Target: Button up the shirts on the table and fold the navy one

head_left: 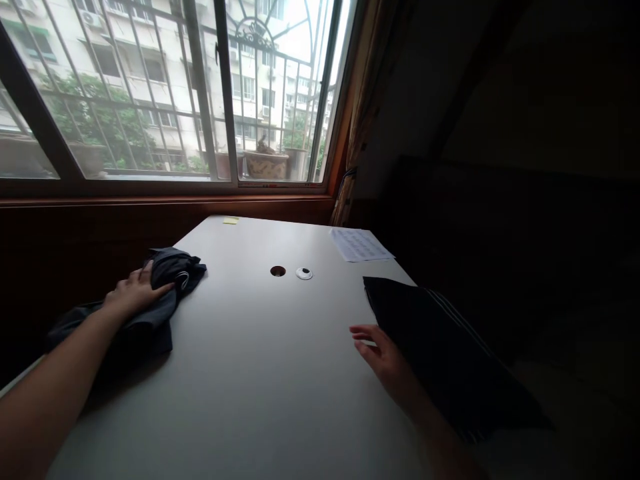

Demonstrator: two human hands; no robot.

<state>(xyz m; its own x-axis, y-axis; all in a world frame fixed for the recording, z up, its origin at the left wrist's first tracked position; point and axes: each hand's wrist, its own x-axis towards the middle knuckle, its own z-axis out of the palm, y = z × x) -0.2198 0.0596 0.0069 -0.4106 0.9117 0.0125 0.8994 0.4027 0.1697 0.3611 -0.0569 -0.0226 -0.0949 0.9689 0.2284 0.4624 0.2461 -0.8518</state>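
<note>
At the table's left edge lies a crumpled dark grey garment (165, 317) with a small white loop-shaped mark on it. My left hand (137, 290) grips its bunched upper part, thumb stretched to the right and fingers curving over the cloth. On the right, a dark garment with thin pale stripes (440, 347) is laid flat and folded, its far side reaching the table's right edge. My right hand (383, 357) is beside its left edge, fingers slightly bent and apart, with nothing in them. Whether that hand touches the cloth I cannot tell.
The white table (260, 373) has a round cable hole (278, 271) with its white cover (304, 273) lying beside it. Printed papers (361, 245) lie at the back right, and a yellow sticky note (231, 221) at the back left. Behind stands a barred window (227, 100).
</note>
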